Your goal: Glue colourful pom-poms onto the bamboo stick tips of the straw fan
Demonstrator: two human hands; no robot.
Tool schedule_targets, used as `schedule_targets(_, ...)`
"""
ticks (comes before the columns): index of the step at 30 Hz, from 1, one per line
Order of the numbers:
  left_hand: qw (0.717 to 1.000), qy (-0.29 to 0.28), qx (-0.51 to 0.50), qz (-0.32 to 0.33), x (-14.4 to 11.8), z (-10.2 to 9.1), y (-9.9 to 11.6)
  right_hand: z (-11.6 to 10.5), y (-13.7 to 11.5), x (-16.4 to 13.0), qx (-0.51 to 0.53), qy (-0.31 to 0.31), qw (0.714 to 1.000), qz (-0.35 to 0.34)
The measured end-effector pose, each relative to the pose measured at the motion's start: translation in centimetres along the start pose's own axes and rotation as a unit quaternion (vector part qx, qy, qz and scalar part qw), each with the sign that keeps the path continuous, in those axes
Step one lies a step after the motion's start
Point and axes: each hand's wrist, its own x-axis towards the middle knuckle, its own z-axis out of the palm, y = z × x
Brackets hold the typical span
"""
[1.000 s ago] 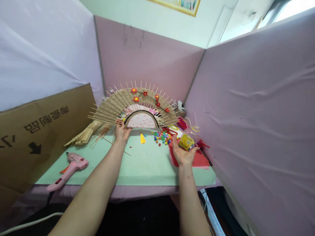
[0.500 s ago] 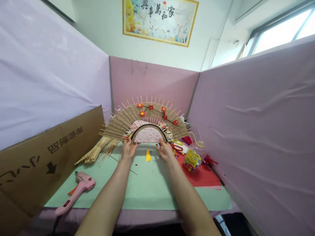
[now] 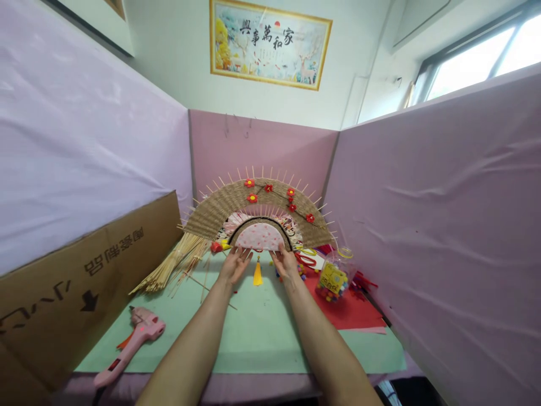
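Woven straw makes up the broad arc of the fan [image 3: 258, 211], which stands upright at the back of the green mat [image 3: 249, 332], leaning toward the pink partition, its bamboo ribs sticking out past the rim. It looks nearly finished: red paper flowers [image 3: 252, 198] run along a dark twig across the weave, a pink dotted half-round fills the centre, and a yellow tassel [image 3: 257, 277] hangs below it. Both hands sit at the fan's lower edge; the left hand [image 3: 235, 265] is spread, fingers loose, just under the left end of the half-round, and the right hand [image 3: 285, 264] is likewise unclenched under the right end, fingertips touching or nearly touching the base, neither clasping it. What remains seems small, perhaps steadying or trimming. Loose bamboo sticks [image 3: 171, 266], a pink glue gun [image 3: 133, 339], a jar of pompoms [image 3: 335, 276] and red paper [image 3: 353, 310] lie around unused.
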Motion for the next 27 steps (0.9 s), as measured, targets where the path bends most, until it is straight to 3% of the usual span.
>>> schedule_targets(5,0.999,-0.007,0.019,-0.030,-0.3,0.2,-0.6,-0.2,0.3,-0.5,-0.004,-0.012,1.000,0.004)
schedule_targets(17,0.999,0.003,0.011,-0.031,0.3,-0.2,-1.1,0.1,0.8,-1.7,0.003,-0.017,0.999,0.039)
schedule_targets(27,1.000,0.002,-0.006,-0.028,0.8,-0.3,-0.9,0.0,0.7,-3.1,-0.075,-0.060,0.994,0.060)
